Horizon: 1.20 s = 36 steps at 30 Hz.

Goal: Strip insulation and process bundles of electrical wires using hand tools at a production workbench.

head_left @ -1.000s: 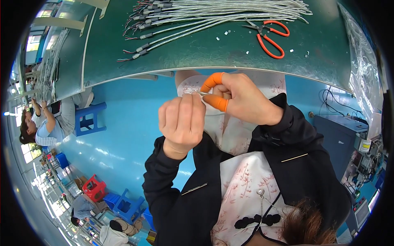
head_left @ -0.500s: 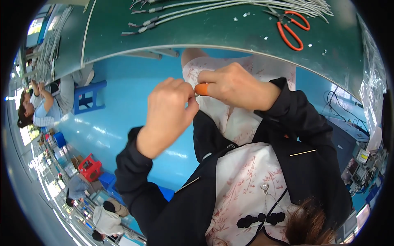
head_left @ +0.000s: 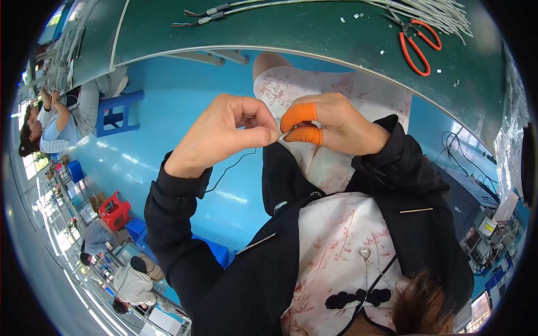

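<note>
Orange-capped right hand (head_left: 343,126) faces left hand (head_left: 221,133), both pinching a perhaps silvery piece (head_left: 282,135)

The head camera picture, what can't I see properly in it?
In the head view:
- Small silvery piece between the left hand and right hand: mostly covered by them.
- Dark cord: upper end hidden behind the left hand.
- White cables: cut off by the top edge.

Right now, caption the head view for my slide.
Left hand and right hand pinch a small piece beside a green table bearing cables.
</note>
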Motion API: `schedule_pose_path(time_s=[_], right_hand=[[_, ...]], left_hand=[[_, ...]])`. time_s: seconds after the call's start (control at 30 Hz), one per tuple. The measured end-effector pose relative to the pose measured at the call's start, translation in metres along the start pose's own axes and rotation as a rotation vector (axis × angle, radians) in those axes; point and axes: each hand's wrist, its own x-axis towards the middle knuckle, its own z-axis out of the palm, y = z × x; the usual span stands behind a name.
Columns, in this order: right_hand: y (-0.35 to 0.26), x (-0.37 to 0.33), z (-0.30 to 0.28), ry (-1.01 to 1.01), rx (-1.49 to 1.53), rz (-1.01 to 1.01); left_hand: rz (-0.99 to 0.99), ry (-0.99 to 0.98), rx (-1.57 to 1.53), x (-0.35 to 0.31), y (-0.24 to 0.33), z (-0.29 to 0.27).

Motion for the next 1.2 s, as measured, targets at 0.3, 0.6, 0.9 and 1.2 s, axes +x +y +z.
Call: schedule_pose_path(time_s=[0.3,0.6,0.9,1.2], right_hand=[[-0.026,0.001,0.001,0.299,0.624,0.419],[-0.034,0.001,-0.002,0.418,0.733,0.484],[-0.039,-0.01,0.003,0.477,0.158,0.284],[-0.059,-0.01,0.002,0.484,0.333,0.416]], left_hand=[[0.388,0.324,-0.108,0.014,0.002,0.028],[1.002,0.971,0.766,0.029,-0.011,0.057],[0.667,0.539,-0.16,0.012,0.001,0.062],[0.745,0.787,0.075,0.011,-0.005,0.084]])
